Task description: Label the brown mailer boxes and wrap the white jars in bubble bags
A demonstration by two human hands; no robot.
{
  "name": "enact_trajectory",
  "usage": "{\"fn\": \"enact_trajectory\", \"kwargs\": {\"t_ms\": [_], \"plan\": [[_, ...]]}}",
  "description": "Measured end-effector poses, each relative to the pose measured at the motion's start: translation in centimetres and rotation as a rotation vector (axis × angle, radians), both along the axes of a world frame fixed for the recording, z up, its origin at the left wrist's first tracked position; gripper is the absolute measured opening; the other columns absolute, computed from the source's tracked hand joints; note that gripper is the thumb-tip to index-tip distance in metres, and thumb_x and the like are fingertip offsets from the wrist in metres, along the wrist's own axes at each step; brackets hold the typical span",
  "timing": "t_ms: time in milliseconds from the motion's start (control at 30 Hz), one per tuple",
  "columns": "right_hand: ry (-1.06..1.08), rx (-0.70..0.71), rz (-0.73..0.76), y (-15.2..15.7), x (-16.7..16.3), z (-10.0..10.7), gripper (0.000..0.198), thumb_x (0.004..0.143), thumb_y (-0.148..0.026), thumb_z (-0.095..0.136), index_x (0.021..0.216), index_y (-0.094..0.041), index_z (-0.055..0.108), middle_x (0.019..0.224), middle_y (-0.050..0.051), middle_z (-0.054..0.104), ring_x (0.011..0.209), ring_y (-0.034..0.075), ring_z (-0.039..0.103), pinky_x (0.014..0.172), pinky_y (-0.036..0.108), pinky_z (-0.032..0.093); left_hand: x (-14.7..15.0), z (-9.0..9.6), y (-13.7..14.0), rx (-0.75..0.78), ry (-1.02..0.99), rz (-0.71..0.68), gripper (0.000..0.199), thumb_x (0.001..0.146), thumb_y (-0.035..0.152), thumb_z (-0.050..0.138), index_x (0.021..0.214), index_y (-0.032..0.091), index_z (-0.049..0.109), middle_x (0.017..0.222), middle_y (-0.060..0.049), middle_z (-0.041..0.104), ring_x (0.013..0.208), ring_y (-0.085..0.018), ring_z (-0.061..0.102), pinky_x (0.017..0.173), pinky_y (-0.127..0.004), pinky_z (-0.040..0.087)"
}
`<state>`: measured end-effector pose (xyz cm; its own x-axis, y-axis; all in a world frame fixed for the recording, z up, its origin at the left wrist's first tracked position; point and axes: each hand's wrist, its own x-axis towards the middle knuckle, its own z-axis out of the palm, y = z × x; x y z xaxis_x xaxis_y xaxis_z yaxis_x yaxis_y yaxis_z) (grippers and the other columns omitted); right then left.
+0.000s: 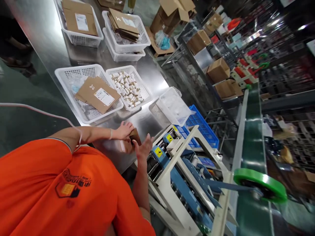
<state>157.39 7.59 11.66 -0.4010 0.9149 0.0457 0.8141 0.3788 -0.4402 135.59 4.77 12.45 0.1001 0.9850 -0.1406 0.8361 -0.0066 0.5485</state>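
Observation:
A small brown cardboard box (127,146) with a white label on its side sits on the steel table in front of me. My left hand (123,131) grips its far edge, with the fingers bent over the top near a raised flap. On the box's right side is my right hand (144,147), its fingers stretched out and apart. The right thumb is close to the box's opening; whether it touches the cardboard I cannot tell. The inside of the box is mostly hidden by the hands and flap.
Beyond the hands stand a white basket (63,76) with flat labelled cartons and a white basket (148,95) of small white-and-gold pieces. More carton baskets (145,39) are farther back. To the right are a roller machine (177,177), a blue crate (209,131) and a green conveyor belt (253,137).

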Motion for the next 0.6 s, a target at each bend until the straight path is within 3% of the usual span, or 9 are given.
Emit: {"fn": "enact_trajectory", "kwargs": {"t_ms": [100,233,300,367,467,533,600], "plan": [[-0.309,-0.101,0.030,-3.3,-2.0,-1.1,0.113,0.091,-0.071,0.089,0.174,-0.003,0.053,0.175,0.042,0.052,0.161,0.059,0.053,0.123,0.071,0.052,-0.6,-1.1,-0.2,-0.063,-0.068,0.122,0.090,0.083,0.051,0.103,0.151,0.012,0.059,0.157,-0.027,0.057,0.145,-0.046,0.051,0.119,-0.060,0.046],[-0.347,-0.108,0.014,-5.1,-3.1,-2.2,0.103,0.093,-0.045,0.090,0.179,-0.007,0.051,0.185,0.041,0.040,0.163,0.058,0.050,0.128,0.078,0.044,-0.8,-2.2,0.1,-0.049,-0.341,0.233,0.100,0.079,0.045,0.107,0.157,0.013,0.054,0.160,-0.025,0.056,0.149,-0.044,0.051,0.122,-0.056,0.046],[-0.187,-0.144,-0.072,-3.6,-2.1,-2.3,0.100,0.093,-0.044,0.087,0.180,-0.010,0.051,0.182,0.038,0.047,0.158,0.054,0.057,0.127,0.076,0.048,-0.7,-2.7,-0.1,-0.051,-0.407,0.353,0.104,0.087,0.047,0.102,0.166,0.010,0.046,0.165,-0.029,0.052,0.152,-0.045,0.050,0.121,-0.056,0.048],[0.091,-0.233,-0.205,-1.8,-0.8,-2.5,0.098,0.097,-0.053,0.079,0.181,-0.014,0.048,0.176,0.033,0.057,0.153,0.047,0.064,0.123,0.069,0.056,-0.6,-3.1,-0.8,-0.081,-0.415,0.461,0.111,0.092,0.053,0.097,0.173,0.007,0.036,0.167,-0.034,0.051,0.153,-0.048,0.052,0.117,-0.058,0.052],[0.583,-0.425,-0.354,-0.9,-0.1,-3.6,0.088,0.104,-0.064,0.062,0.178,-0.019,0.047,0.160,0.024,0.071,0.141,0.036,0.075,0.113,0.056,0.067,-0.6,-3.3,-2.3,-0.197,-0.453,0.472,0.114,0.092,0.053,0.094,0.178,0.010,0.032,0.155,-0.029,0.063,0.139,-0.043,0.063,0.107,-0.053,0.057],[0.785,-0.556,-0.353,-2.2,-1.1,-4.8,0.075,0.107,-0.065,0.054,0.167,-0.021,0.057,0.146,0.019,0.078,0.134,0.032,0.078,0.110,0.052,0.069,-0.8,-3.1,-3.0,-0.255,-0.443,0.432,0.112,0.093,0.049,0.091,0.181,0.013,0.032,0.150,-0.025,0.067,0.130,-0.038,0.068,0.103,-0.049,0.059],[0.776,-0.687,-0.239,-4.1,-3.1,-5.9,0.057,0.111,-0.061,0.049,0.149,-0.024,0.069,0.132,0.015,0.083,0.130,0.031,0.079,0.109,0.050,0.069,-1.3,-2.5,-3.2,-0.251,-0.375,0.414,0.119,0.088,0.043,0.093,0.185,0.015,0.030,0.155,-0.026,0.063,0.134,-0.042,0.065,0.106,-0.052,0.057]]}}
